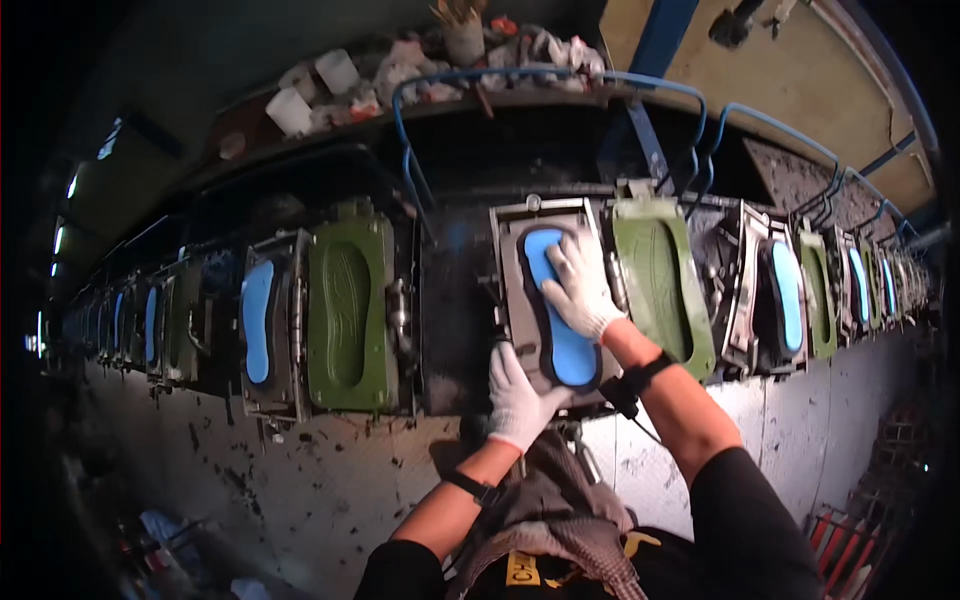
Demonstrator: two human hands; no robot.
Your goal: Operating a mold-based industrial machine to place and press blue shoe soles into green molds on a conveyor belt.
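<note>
In front of me lies an open hinged shoe-sole mould. A blue insole-shaped piece sits on the dark foot-shaped form of its metal half. My right hand, in a white glove, rests on the upper part of the blue piece with fingers spread. At the lower left edge of the metal half is my left hand, also gloved, its fingers stretched along the side and thumb apart. To the right, the green mould half shows a sole-shaped hollow.
Another green mould half and a blue piece are at left. Similar moulds run along the line both ways, including a blue piece at right. Blue bent rails stand behind. White cups and crumpled scraps lie at the back.
</note>
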